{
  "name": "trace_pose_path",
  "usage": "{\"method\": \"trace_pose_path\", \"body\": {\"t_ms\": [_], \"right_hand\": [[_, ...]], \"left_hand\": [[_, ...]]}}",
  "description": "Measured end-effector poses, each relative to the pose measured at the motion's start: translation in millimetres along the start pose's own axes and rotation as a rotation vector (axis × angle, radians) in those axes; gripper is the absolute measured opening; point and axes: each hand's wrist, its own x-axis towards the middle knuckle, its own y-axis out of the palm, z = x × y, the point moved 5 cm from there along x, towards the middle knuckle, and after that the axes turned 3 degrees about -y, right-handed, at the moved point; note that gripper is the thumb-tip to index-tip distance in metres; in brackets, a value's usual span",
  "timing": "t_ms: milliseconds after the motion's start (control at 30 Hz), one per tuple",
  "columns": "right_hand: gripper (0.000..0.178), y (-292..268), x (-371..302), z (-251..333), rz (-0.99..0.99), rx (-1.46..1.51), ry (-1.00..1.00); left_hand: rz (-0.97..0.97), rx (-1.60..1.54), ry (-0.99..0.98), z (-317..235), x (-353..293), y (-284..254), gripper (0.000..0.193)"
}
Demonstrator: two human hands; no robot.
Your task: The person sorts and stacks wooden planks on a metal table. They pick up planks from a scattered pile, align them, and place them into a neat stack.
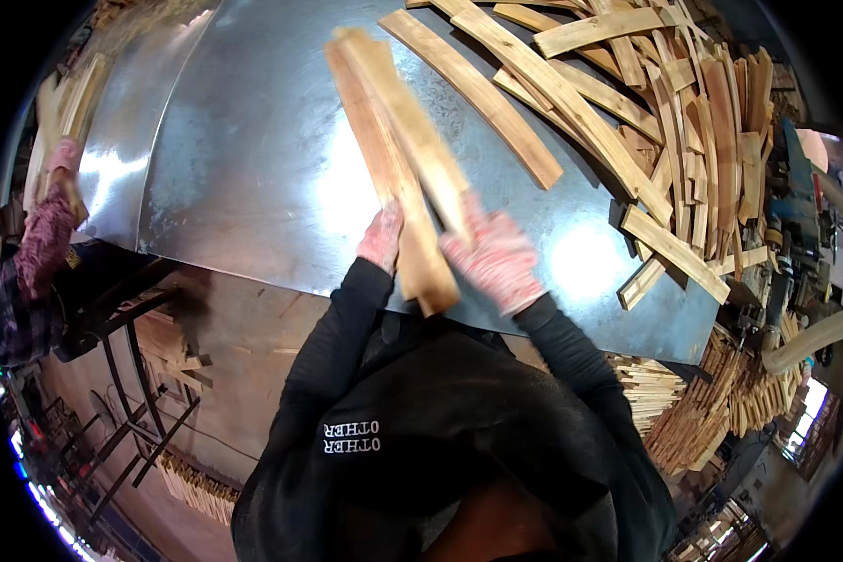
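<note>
At 12 o'clock on the metal table [244, 140], two wooden slats overlap at their far ends: the gloved left hand [381, 240] grips the left slat [395, 178] narrowly by its edge, the right hand [494, 258] holds the blurred right slat [414, 139] by its near end. Loose slat [478, 96] apart at 1 o'clock, slat pile [598, 120] at 2, co-worker's gloved hand [63, 157] at 10.

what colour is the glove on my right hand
The glove is mottled pink and white, seen in the head view.
</note>
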Motion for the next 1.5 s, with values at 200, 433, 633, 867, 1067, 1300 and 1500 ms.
{"method": "trace_pose_path", "body": {"t_ms": [200,433,633,867,1067,1300,1500], "right_hand": [[0.086,18,23,-41,-0.317,0.081,-0.09],[0.102,50,19,-25,0.272,0.169,0.008],[0.055,56,33,-55,0.138,0.588,-0.198],[0.042,22,54,-52,0.08,0.911,-0.167],[0.044,-65,181,-46,-0.57,0.278,-0.651],[0.071,-190,281,-96,-0.719,-0.094,-0.33],[0.102,-99,170,-245,-0.264,-0.392,0.121]], "left_hand": [[0.112,-0.603,-0.225,-54,-20,68,0.05],[-0.173,-0.482,-0.378,-3,-1,50,0.061],[-0.166,-0.58,-0.335,-17,-1,62,0.072],[-0.269,-0.313,-0.132,4,29,57,0.065],[-0.09,-0.465,-0.258,-60,21,48,0.051],[-0.124,-0.425,-0.198,-56,23,53,0.053],[-0.131,-0.437,-0.271,-61,21,58,0.052]]}}
